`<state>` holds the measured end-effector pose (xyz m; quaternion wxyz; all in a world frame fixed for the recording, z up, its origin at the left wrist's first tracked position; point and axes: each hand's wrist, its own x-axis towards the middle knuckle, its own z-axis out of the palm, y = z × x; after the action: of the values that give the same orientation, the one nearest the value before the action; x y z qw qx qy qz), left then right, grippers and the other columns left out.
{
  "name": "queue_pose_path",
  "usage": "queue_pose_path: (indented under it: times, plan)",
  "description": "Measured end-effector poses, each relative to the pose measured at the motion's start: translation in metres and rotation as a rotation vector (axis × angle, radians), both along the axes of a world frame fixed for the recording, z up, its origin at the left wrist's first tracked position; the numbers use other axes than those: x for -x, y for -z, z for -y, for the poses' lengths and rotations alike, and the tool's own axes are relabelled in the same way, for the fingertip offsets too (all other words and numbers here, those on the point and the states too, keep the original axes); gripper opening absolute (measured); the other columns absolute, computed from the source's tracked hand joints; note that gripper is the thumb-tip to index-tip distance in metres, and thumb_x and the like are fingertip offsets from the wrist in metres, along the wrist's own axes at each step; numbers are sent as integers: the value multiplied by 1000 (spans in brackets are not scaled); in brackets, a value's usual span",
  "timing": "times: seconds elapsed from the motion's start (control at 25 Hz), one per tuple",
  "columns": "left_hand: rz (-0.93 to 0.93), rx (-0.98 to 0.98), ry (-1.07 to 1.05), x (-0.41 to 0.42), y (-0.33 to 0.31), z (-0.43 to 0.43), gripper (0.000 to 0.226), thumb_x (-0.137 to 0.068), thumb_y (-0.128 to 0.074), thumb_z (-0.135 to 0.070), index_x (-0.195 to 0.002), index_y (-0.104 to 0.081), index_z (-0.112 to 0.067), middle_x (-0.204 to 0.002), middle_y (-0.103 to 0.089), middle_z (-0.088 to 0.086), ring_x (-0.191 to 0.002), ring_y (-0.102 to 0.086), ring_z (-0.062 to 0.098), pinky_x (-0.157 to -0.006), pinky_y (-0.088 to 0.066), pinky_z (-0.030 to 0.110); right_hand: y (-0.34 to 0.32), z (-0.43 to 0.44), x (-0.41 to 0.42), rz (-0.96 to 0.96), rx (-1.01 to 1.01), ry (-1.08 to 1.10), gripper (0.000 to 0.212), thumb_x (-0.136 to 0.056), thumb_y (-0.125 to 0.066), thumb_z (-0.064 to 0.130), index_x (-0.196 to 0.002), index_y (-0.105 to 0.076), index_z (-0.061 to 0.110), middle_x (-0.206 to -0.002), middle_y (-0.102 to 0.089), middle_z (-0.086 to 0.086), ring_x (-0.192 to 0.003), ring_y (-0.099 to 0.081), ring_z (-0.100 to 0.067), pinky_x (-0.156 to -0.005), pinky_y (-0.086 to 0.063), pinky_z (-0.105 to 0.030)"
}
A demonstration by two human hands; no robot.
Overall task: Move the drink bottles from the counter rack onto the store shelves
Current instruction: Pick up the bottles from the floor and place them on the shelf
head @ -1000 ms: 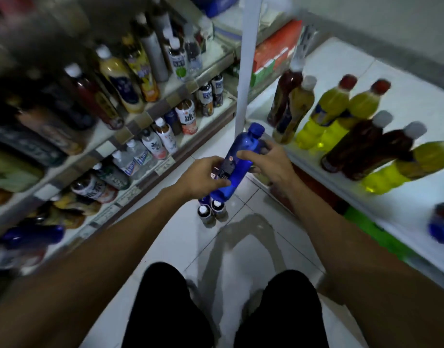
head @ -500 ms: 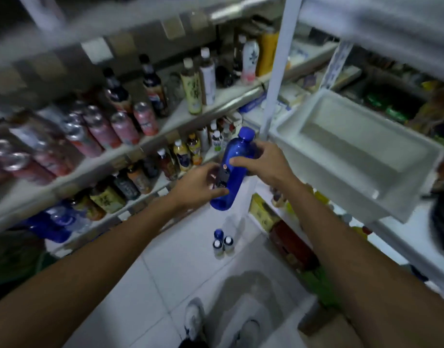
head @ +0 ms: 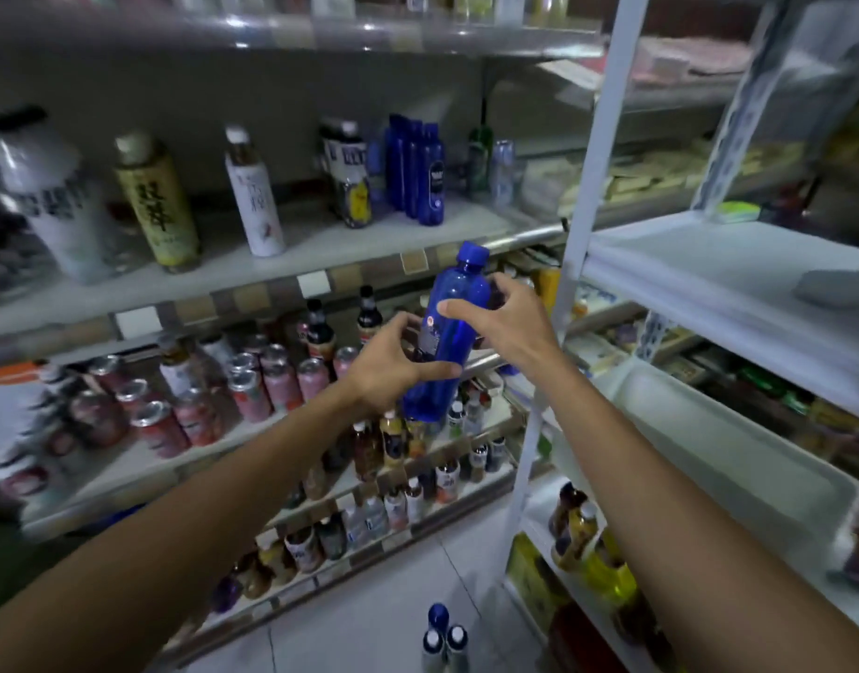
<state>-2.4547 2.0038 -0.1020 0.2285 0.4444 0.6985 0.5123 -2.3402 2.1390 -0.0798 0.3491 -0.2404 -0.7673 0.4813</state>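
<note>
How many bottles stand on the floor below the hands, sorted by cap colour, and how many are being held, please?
On the floor, blue-capped bottle: 1
On the floor, white-capped bottles: 2
In the grip of the left hand and right hand, blue bottle: 1
Total: 4

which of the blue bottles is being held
The tilted blue bottle in mid-air, left hand gripping low, right hand near its shoulder; the other blue bottles stand on the upper shelf.

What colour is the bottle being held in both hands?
Deep blue, cap included; the head view shows the bottle best.
</note>
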Motion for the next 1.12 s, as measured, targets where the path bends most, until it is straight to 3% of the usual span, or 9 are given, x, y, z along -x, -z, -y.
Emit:
queue_pose_path:
  times: [0.08, 0.2, 0.28, 0.36, 0.52, 0.72, 0.92, 1.12]
  plan:
    - [44, -47, -1, 6, -19, -3, 57, -68, -86, -19, -115, -57, -6, -113, -65, 13, -102, -64, 32, -92, -51, 50, -17, -4, 7, -22, -63, 12, 53, -57, -77, 68, -88, -65, 26, -83, -71, 7, -78, -68, -14, -72, -58, -45]
    - [127, -91, 104, 22, -35, -4, 47, -78, -77, -12, -120, -57, 0, -115, -67, 17, -104, -66, 31, -87, -56, 39, -31, -13, 14, -51, -170, -99, 46, -71, -66, 69, -99, -66, 33, -97, -70, 11, -92, -66, -8, -80, -54, -38]
    - [158, -128, 151, 38, -41, -11, 45, -80, -74, -14, -121, -59, -2, -116, -68, 14, -106, -66, 28, -87, -56, 36, -35, -24, 17, -88, -21, -243, 36, -77, -65, 58, -108, -68, 40, -109, -71, 7, -105, -67, -13, -94, -53, -46]
    - [184, -142, 209, 55, -44, -22, 46, -80, -74, -20, -122, -59, -6, -117, -68, 12, -108, -66, 28, -92, -54, 42, -38, -37, 24, -36, 88, -383, 31, -81, -65, 46, -112, -68, 42, -115, -71, 5, -110, -66, -15, -100, -51, -48]
    - [163, -178, 312, 91, -49, -53, 37, -84, -70, -22, -120, -64, -22, -118, -69, 6, -109, -66, 26, -88, -55, 35, -38, -60, 55, 97, 67, -453, 32, -89, -67, 27, -120, -63, 18, -117, -69, -7, -107, -67, -24, -98, -52, -51]
    - [252, -145, 363, 155, -45, -95, 43, -85, -69, -18, -126, -60, -19, -123, -66, 6, -114, -64, 26, -87, -54, 31, -38, -108, 108, 120, 139, -514, 36, -86, -65, 31, -121, -61, 24, -118, -70, -1, -106, -69, -19, -86, -59, -38]
    - [411, -208, 234, 205, -45, -138, 48, -80, -72, -10, -123, -57, -24, -110, -70, 2, -100, -70, 21, -75, -57, 28, -21, -145, 165, 48, 130, -414, 30, -93, -66, 31, -122, -63, 22, -111, -73, 4, -101, -71, -18, -74, -61, -35]
    - [264, -251, 68, 231, -39, -190, 38, -85, -70, -9, -120, -57, -12, -116, -64, 10, -105, -66, 23, -82, -57, 32, -13, -179, 202, -33, 82, -197, 27, -91, -68, 31, -116, -66, 21, -107, -73, 1, -97, -72, -21, -84, -58, -48]
